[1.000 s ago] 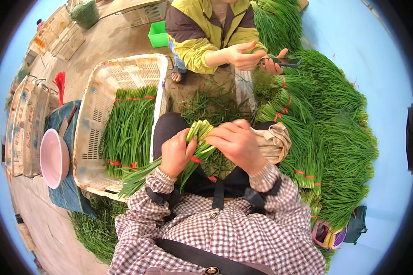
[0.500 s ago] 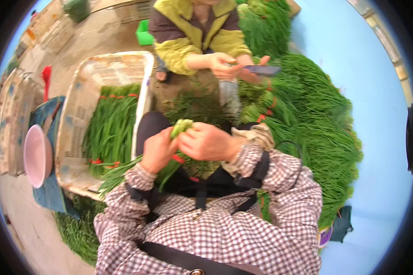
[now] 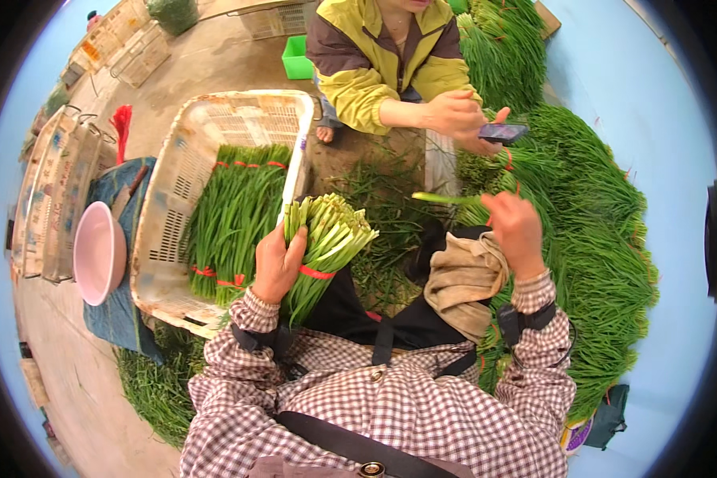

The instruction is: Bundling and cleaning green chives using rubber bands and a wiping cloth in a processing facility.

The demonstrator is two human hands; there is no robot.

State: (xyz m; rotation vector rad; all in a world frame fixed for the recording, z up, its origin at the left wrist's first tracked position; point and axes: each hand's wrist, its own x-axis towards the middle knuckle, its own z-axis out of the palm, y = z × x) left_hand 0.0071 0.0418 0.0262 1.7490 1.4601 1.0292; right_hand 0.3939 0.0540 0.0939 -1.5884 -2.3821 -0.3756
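A bundle of garlic chives (image 3: 334, 227), tied with a red band, is gripped in my left hand (image 3: 277, 263) above my lap. Its pale cut ends face up and away from me, and the green leaves hang down past my wrist. To the right of it, my right hand (image 3: 518, 235) pinches a single green chive stalk (image 3: 446, 198) that points left, apart from the bundle. A tan cloth (image 3: 464, 275) lies over my right knee, just below that hand.
Left of me stands a white plastic crate (image 3: 161, 263) with banded chives (image 3: 239, 211) inside. Beyond it are a pink basin (image 3: 99, 253) and blue sacking (image 3: 107, 319). Chives are heaped (image 3: 589, 263) on my right. Opposite, a person (image 3: 386, 72) holds a dark phone-like object (image 3: 503, 133).
My hands were together at the bundle; now the right one has moved away to the right with a stalk. The bundle's cut ends have come into full view.
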